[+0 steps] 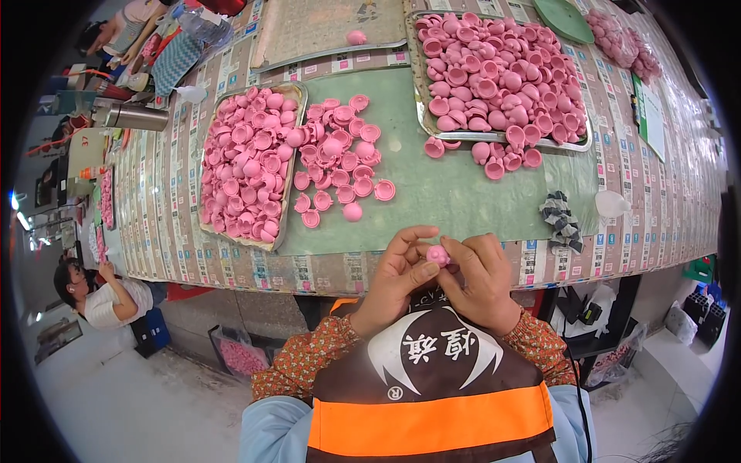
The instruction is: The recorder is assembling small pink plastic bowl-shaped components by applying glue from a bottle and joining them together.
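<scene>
Pink piece (pixel 438 255): pinched between both hands' fingertips, over the table's (pixel 170 193) 6 o'clock edge.
Left hand (pixel 395 270): grip drawn closed, thumb against the piece's 8 o'clock side.
Right hand (pixel 482 270): grip drawn closed, fingertips at its 2 o'clock side.
Heaped trays: one (pixel 302 96) at 10 o'clock from the grip, another (pixel 421 92) towards 1.

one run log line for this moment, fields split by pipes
left hand: holds pink piece | right hand: holds same piece | beyond: green mat, loose pink cups
</scene>
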`<state>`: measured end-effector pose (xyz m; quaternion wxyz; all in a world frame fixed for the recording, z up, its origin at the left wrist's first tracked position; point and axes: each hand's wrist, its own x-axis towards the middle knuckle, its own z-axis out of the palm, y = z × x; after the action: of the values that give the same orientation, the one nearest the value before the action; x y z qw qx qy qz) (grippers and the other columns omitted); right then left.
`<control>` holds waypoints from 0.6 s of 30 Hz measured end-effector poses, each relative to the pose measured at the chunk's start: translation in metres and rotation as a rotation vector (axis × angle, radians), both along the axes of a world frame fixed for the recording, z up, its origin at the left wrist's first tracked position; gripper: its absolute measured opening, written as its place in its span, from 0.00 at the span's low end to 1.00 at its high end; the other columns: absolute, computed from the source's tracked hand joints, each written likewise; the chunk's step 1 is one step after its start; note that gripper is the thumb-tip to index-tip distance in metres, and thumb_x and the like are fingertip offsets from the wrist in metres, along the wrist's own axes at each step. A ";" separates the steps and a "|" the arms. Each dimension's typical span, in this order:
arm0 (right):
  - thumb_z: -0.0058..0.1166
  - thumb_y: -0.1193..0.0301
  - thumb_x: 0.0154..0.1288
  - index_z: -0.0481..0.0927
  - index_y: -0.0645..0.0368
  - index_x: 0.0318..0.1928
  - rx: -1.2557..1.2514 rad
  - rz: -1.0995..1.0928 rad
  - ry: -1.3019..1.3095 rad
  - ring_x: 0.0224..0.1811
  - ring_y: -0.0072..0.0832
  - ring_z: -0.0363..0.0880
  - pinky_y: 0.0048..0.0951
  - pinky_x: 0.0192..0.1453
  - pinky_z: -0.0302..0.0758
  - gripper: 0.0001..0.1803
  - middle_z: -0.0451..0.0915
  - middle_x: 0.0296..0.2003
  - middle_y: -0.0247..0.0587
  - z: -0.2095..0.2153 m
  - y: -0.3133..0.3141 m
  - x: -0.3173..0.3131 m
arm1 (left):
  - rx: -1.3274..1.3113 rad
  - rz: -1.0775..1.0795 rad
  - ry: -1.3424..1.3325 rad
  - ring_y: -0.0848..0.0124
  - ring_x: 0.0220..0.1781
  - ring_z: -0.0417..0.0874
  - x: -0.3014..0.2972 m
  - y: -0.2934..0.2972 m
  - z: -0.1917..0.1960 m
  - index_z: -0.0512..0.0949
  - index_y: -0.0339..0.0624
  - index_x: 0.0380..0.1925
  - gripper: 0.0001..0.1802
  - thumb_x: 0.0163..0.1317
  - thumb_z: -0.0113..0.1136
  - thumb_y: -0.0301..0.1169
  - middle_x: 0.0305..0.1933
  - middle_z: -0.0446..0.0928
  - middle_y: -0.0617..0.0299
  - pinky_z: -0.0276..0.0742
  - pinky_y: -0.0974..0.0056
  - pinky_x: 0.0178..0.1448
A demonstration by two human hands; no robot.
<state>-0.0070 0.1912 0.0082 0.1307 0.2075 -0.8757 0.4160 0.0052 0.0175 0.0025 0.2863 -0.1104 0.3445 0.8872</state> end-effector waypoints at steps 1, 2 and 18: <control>0.64 0.77 0.46 0.81 0.67 0.45 0.000 -0.002 0.000 0.29 0.38 0.72 0.37 0.32 0.70 0.21 0.72 0.30 0.42 0.001 0.000 0.000 | 0.000 -0.002 0.000 0.73 0.56 0.78 0.000 -0.001 -0.001 0.64 0.45 0.64 0.25 0.69 0.58 0.25 0.54 0.76 0.60 0.76 0.65 0.61; 0.64 0.77 0.46 0.81 0.67 0.43 0.005 0.019 0.009 0.29 0.38 0.72 0.37 0.32 0.70 0.20 0.71 0.30 0.42 0.003 0.001 -0.001 | -0.025 -0.023 0.007 0.73 0.56 0.78 0.001 -0.001 -0.004 0.66 0.44 0.63 0.23 0.70 0.57 0.25 0.54 0.76 0.60 0.76 0.65 0.61; 0.60 0.81 0.48 0.79 0.69 0.34 0.107 0.023 0.125 0.25 0.35 0.73 0.33 0.26 0.71 0.10 0.69 0.27 0.43 0.002 -0.006 0.005 | -0.019 -0.046 0.036 0.78 0.52 0.77 0.007 -0.002 -0.020 0.71 0.39 0.57 0.16 0.70 0.56 0.25 0.52 0.77 0.63 0.76 0.70 0.56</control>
<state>-0.0022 0.1850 0.0102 0.1689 0.2498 -0.8844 0.3562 0.0118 0.0152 -0.0171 0.2994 -0.0894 0.3605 0.8789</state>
